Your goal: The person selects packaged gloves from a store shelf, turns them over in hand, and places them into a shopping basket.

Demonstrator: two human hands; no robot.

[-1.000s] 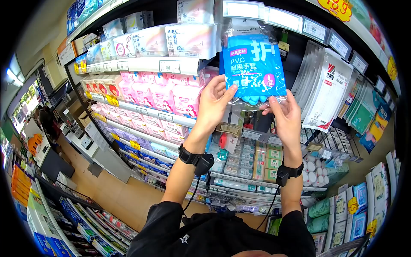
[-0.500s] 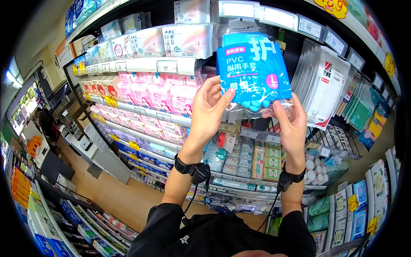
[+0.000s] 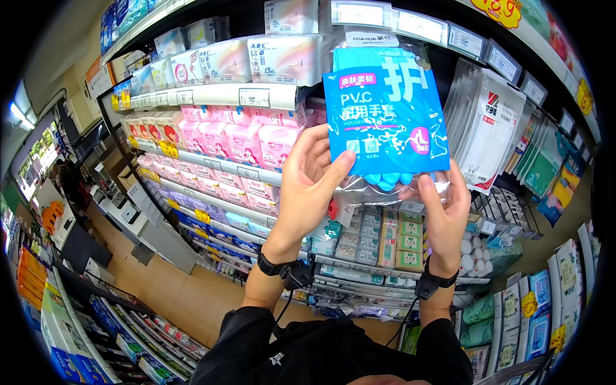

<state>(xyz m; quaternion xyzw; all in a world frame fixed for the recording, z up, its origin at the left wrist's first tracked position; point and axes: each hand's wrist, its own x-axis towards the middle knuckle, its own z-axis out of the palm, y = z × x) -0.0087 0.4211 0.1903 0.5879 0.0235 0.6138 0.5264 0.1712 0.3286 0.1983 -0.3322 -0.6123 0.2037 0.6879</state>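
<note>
A blue packet of PVC gloves [image 3: 388,119] in a clear plastic sleeve is held up in front of the shelves, its printed face toward me. My left hand [image 3: 311,183] grips its lower left edge, thumb on the front and fingers behind. At the lower right corner, my right hand [image 3: 446,208] pinches the clear plastic below the blue card, with the thumb in front. Light blue glove fingertips show at the packet's bottom edge. Both wrists wear black straps with small devices.
White ABC packs [image 3: 285,59] line the upper left shelf, above pink packs [image 3: 244,142]. White hanging packets [image 3: 491,122] are right of the gloves. Green boxes [image 3: 409,244] sit below. A counter [image 3: 151,228] stands at the left, with a person [image 3: 69,183] beyond it.
The glove packet has come slightly lower and closer, and looks larger. My right hand has moved down and a little right with its corner; my left hand has shifted slightly down.
</note>
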